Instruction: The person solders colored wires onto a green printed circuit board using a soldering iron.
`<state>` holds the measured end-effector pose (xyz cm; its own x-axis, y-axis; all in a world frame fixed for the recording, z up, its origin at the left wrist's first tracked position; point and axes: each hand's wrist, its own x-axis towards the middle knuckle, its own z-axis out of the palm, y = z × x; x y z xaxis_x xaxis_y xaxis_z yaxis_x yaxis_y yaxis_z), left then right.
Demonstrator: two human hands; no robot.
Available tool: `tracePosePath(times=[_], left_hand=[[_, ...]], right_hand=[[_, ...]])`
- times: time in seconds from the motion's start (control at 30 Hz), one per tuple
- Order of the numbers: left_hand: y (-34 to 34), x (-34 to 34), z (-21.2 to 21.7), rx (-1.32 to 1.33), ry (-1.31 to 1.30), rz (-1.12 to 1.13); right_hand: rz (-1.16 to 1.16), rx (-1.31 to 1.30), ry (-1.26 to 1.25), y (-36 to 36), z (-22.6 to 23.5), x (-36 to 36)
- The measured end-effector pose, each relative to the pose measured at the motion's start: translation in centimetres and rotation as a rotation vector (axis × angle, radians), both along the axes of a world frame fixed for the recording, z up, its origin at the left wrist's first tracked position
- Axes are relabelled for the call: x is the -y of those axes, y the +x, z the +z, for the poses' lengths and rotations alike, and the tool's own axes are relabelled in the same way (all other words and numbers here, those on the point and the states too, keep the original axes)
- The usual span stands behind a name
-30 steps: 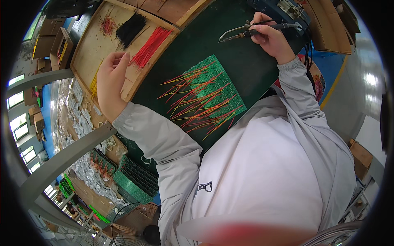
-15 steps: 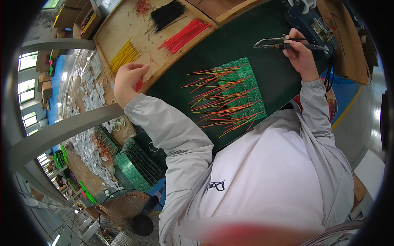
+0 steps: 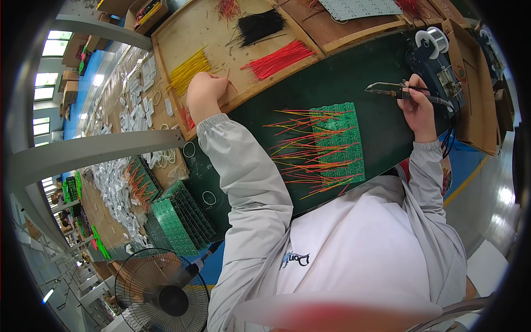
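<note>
My left hand (image 3: 206,95) reaches over the near rim of a wooden tray (image 3: 235,103), fingers curled down beside a bundle of yellow wires (image 3: 189,71). Its fingertips are mostly hidden, and I cannot make out what they hold. A few loose red wires lie by them. To the right, my right hand (image 3: 418,108) grips a soldering iron (image 3: 406,95) together with a slim metal tool (image 3: 384,85) with a bent tip, both pointing left. Between the hands a green circuit board panel (image 3: 342,144) lies on the dark green table, with red and yellow wires sticking out leftward in rows.
Red wires (image 3: 279,60) and black wires (image 3: 260,27) lie in the tray. A solder spool (image 3: 432,41) on a blue stand and a cardboard box (image 3: 470,88) are at right. Stacked green boards (image 3: 180,218), white parts (image 3: 113,193) and a fan (image 3: 166,293) are at left.
The whole view has shifted, so the table appears farther right and lower. My left hand has moved deeper into the tray, closer to the yellow wires. My right hand keeps its tools off the board.
</note>
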<state>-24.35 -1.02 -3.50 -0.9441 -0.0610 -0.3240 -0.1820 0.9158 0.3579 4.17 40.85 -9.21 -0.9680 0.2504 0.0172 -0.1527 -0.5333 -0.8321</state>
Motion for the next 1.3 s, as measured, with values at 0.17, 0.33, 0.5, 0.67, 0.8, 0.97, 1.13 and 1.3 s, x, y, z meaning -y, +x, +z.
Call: tracePosePath(times=[0.17,0.33,0.5,0.67,0.8,0.97,1.13,1.3], left_hand=[[-0.3,-0.7,-0.4,-0.037,-0.135,-0.096],[-0.1,-0.2,-0.1,0.011,-0.129,-0.12],[1.1,-0.7,1.3,-0.083,0.016,0.01],[0.9,-1.9,1.4,0.003,0.034,0.034],[0.6,-1.4,0.9,0.09,0.052,0.023],[1.9,-1.6,2.6,0.032,0.178,0.059],[0.7,-0.1,1.4,-0.107,0.242,-0.003],[0.8,-0.7,1.3,-0.133,0.32,-0.037]], right_hand=[[-0.032,0.01,0.024,0.0,0.5,0.5],[-0.038,-0.001,-0.001,0.1,0.4,0.7],[-0.033,0.007,0.034,0.2,0.4,0.5],[-0.016,-0.014,0.019,0.2,0.3,0.6],[-0.012,0.006,0.009,0.1,0.4,0.5],[-0.035,0.017,0.048,0.2,0.5,0.7],[-0.022,0.021,0.034,0.1,0.4,0.5],[-0.025,0.024,0.069,0.4,0.3,0.4]])
